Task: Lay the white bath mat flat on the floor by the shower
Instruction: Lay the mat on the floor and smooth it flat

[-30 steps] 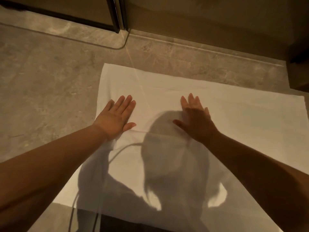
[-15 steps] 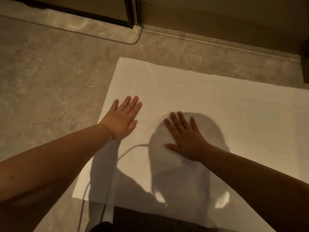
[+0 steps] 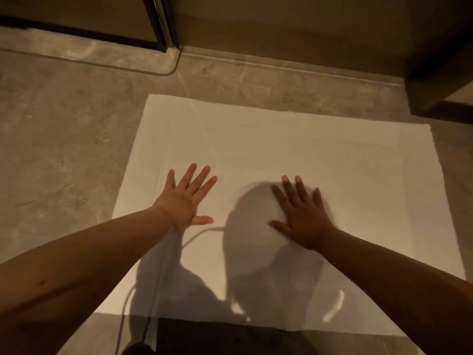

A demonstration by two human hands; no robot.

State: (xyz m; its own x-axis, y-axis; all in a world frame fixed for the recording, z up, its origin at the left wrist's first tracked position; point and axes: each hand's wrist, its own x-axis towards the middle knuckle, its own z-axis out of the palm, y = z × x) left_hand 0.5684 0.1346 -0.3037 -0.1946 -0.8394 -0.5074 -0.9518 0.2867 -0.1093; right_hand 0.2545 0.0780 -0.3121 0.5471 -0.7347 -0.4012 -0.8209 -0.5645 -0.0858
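Note:
The white bath mat (image 3: 320, 149) lies spread flat on the stone floor (image 3: 58, 155), its far edge a short way from the shower threshold (image 3: 256, 64). My left hand (image 3: 185, 201) rests palm down on the mat's left half, fingers spread. My right hand (image 3: 302, 216) presses flat on the mat's middle, fingers apart, inside my head's shadow. Neither hand holds anything. The mat's near edge is partly hidden by my arms and shadow.
The shower's glass door frame (image 3: 163, 24) stands at the top centre, with a curved sill (image 3: 102, 53) to its left. A dark cabinet corner (image 3: 440, 80) juts in at the upper right. A thin cable (image 3: 125, 321) hangs near my left arm.
My right hand has slid back toward me and then to the right across the mat. My left hand has spread its fingers wider. The view has shifted, showing more of the mat.

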